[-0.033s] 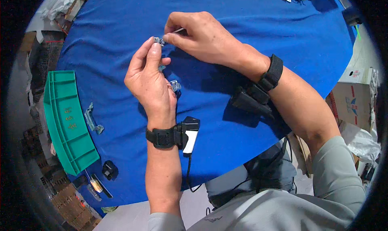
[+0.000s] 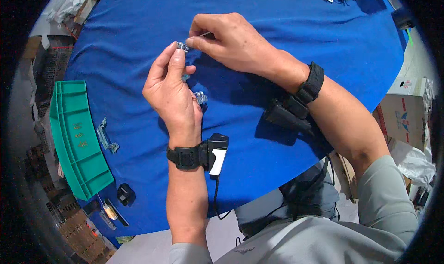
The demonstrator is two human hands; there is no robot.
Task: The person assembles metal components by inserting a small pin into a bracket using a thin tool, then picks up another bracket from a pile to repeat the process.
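The tabletop [image 2: 249, 153], covered in creased blue cloth, carries the work; at its left edge lies a green tray [image 2: 74, 107] with small gold-coloured bits. The right hand [image 2: 236, 44] is closed around a slim pale rod [image 2: 206, 33]; whether its fingertips also clamp the small metal piece [image 2: 181, 46] cannot be told. The left hand [image 2: 169, 90] pinches that piece between thumb and forefinger, above the cloth. Beside the left palm sits a clear part [image 2: 200, 97], held or merely resting: not determinable. A metal bracket [image 2: 105, 137] lies just right of the tray, and a black part [image 2: 125, 194] below it. Foreseeable faults, in judgement: the piece may spring loose if the rod presses off-centre, since only fingertips secure it; the clear part may drop if the lower fingers relax; the cable [image 2: 217, 199] at the left wrist may drag or snag if that arm swings. Edges: the tray and black part border the left rim, where a stray elbow could push them off; the left forearm crosses the near edge. Cloth beyond and right of the hands affords the wider working room.
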